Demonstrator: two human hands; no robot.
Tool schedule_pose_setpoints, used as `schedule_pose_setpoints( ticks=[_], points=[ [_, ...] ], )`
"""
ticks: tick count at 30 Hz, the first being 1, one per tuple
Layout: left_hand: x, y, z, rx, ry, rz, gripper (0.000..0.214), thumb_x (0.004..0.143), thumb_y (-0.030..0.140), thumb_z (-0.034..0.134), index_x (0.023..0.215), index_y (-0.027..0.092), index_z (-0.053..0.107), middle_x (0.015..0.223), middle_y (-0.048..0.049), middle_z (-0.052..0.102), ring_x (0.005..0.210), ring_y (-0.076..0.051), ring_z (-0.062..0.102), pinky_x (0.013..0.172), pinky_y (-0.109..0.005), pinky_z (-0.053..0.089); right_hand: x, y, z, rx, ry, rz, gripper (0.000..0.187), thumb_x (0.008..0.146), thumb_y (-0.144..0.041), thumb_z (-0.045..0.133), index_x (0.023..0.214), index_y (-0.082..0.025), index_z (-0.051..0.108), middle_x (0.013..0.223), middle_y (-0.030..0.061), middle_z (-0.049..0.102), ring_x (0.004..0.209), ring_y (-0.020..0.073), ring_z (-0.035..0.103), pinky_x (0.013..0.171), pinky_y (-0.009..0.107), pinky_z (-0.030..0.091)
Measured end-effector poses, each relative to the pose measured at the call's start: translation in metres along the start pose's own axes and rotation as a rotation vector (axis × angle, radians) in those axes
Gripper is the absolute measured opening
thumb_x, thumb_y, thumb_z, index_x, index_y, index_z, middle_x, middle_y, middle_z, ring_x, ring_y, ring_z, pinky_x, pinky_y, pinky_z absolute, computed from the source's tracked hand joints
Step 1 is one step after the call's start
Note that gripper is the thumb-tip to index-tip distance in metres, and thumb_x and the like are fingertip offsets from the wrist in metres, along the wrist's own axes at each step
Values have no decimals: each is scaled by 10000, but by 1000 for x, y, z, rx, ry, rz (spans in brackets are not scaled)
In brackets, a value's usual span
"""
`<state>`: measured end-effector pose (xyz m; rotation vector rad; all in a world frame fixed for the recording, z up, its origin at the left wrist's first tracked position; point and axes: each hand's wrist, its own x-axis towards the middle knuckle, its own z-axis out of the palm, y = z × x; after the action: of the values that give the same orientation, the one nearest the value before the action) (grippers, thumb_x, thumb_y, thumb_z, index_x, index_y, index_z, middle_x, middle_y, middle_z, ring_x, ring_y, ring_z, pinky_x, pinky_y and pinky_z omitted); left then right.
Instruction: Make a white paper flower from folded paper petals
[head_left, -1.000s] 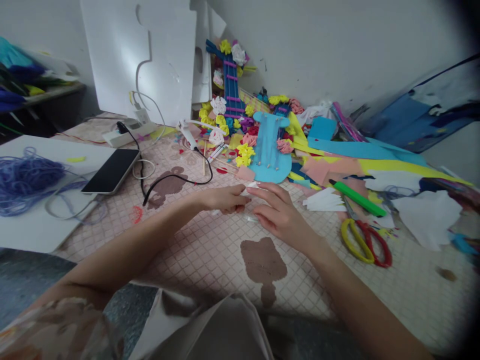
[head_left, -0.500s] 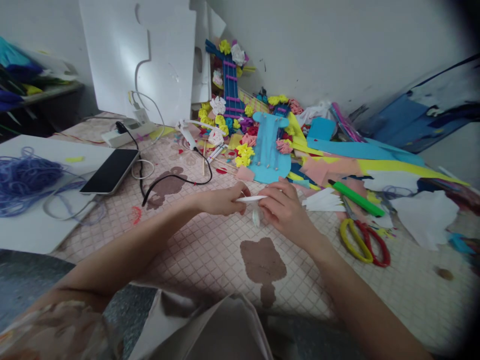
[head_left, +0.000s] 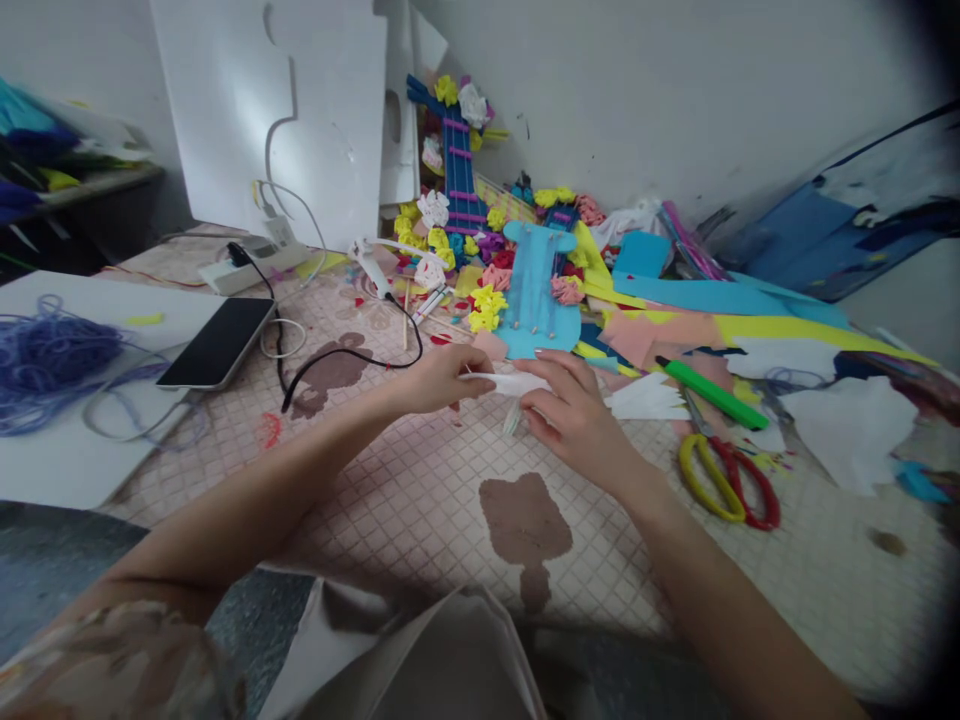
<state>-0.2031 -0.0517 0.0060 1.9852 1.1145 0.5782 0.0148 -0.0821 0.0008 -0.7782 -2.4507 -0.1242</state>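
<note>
Between my hands stretches a white paper strip (head_left: pixel 514 384), held just above the tiled-pattern tablecloth. My left hand (head_left: pixel 448 380) pinches its left end between thumb and fingers. On its right end, the fingers of my right hand (head_left: pixel 568 402) are closed. A small pale, whitish piece (head_left: pixel 512 417) shows below the strip, by my right fingers; its kind is unclear. Beyond the hands lies a light-blue guitar-shaped cutout (head_left: pixel 538 290) with paper flowers along its sides. More white paper strips (head_left: pixel 646 397) lie just right of my right hand.
Scissors (head_left: pixel 724 482) with yellow and red handles and a green box cutter (head_left: pixel 712 393) lie at right. At left are a phone (head_left: pixel 217 343), purple yarn (head_left: pixel 56 350), and a white glue gun (head_left: pixel 371 268) with a black cord. White boards (head_left: pixel 277 110) lean on the wall.
The white strip now shows a wider face and is turned slightly. My left hand has shifted a little up and left, and my right fingers have spread along the strip.
</note>
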Motion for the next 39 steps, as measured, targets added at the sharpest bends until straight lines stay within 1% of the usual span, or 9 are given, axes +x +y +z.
schedule_pose_setpoints(
  ticks=[6, 10, 13, 15, 19, 24, 28, 32, 39],
  points=[
    [2, 2, 6, 156, 129, 140, 171, 767, 262, 598, 855, 128, 657, 818, -28, 668, 741, -124, 588, 659, -220, 426, 12, -10, -1, 21, -39, -57, 154, 842, -103, 491, 813, -202, 606, 1254, 81, 565, 1267, 295, 383, 998, 547, 384],
    [1, 5, 4, 138, 110, 145, 137, 755, 243, 594, 770, 112, 631, 730, -13, 638, 681, -108, 556, 627, -212, 396, 23, -8, -6, 36, -67, -79, 153, 867, -120, 473, 820, -192, 600, 1195, 94, 577, 1220, 276, 411, 974, 504, 413],
    [1, 7, 0, 103, 53, 174, 153, 762, 250, 581, 805, 115, 639, 748, -15, 638, 692, -106, 551, 647, -211, 402, 30, -7, -11, 41, -94, -63, 144, 865, -123, 478, 823, -188, 599, 1104, 101, 592, 1073, 255, 478, 890, 473, 459],
    [2, 7, -3, 93, 30, 191, 179, 769, 268, 575, 834, 117, 646, 760, -18, 641, 700, -107, 550, 652, -211, 404, 34, -7, -13, 44, -117, -57, 137, 859, -117, 485, 831, -188, 599, 1057, 98, 591, 1005, 241, 490, 848, 449, 473],
    [2, 6, -5, 92, 20, 196, 205, 774, 286, 570, 830, 105, 646, 749, -26, 638, 684, -106, 542, 637, -209, 399, 39, -8, -15, 35, -154, -55, 132, 870, -120, 473, 854, -177, 592, 1006, 93, 585, 980, 223, 503, 843, 406, 467],
    [0, 7, -8, 131, -23, 158, 213, 785, 278, 550, 866, 107, 651, 765, -28, 645, 689, -109, 554, 624, -206, 399, 41, -6, -15, 15, -226, -12, 122, 879, -132, 452, 843, -163, 565, 932, 85, 591, 963, 218, 524, 834, 375, 453],
    [0, 9, -9, 166, -11, 155, 186, 778, 233, 543, 864, 113, 655, 757, -22, 648, 681, -109, 559, 615, -205, 401, 43, -6, -17, 33, -273, 29, 118, 853, -112, 449, 822, -172, 546, 895, 74, 589, 934, 209, 535, 815, 352, 445],
    [0, 10, -9, 136, 30, 216, 171, 775, 177, 522, 865, 119, 655, 783, -22, 666, 713, -113, 578, 665, -216, 428, 48, -7, -21, 25, -319, 47, 115, 831, -105, 452, 805, -172, 542, 873, 75, 593, 909, 207, 540, 794, 335, 438],
    [-1, 10, -10, 174, 113, 226, 189, 755, 106, 528, 896, 110, 655, 868, -50, 681, 786, -140, 599, 720, -248, 442, 61, -10, -28, -66, -391, 77, 136, 824, -119, 438, 770, -171, 551, 825, 66, 595, 816, 201, 547, 717, 322, 414]
  ],
)
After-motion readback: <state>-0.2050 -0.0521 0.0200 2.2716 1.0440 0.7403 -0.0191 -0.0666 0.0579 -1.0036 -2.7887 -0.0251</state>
